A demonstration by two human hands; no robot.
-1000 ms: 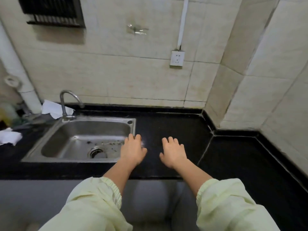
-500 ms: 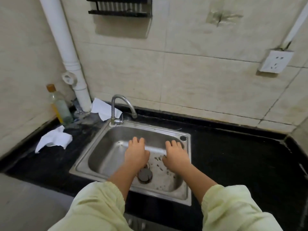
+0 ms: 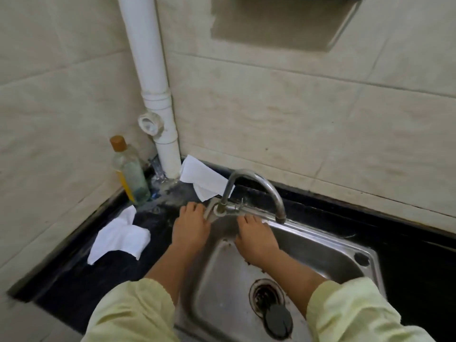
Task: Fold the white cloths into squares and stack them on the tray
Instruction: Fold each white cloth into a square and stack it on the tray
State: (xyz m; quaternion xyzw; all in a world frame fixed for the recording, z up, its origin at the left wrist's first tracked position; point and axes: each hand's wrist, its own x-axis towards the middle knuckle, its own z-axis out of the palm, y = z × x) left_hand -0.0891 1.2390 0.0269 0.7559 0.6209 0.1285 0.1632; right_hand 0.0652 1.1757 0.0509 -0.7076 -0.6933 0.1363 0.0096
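Note:
One crumpled white cloth lies on the black counter to the left of the sink. A second white cloth leans against the wall behind the tap. My left hand hovers flat at the sink's back-left corner, fingers straight, holding nothing, a hand's width right of the nearer cloth. My right hand is stretched out over the sink basin below the tap, also empty. No tray is in view.
A steel sink with a curved tap and a drain fills the middle. A clear bottle with a brown cap stands in the left corner beside a white drain pipe. Black counter extends right.
The view has swung left from the right counter to the sink corner. Both open hands have travelled left with it and now reach toward the tap and the cloths.

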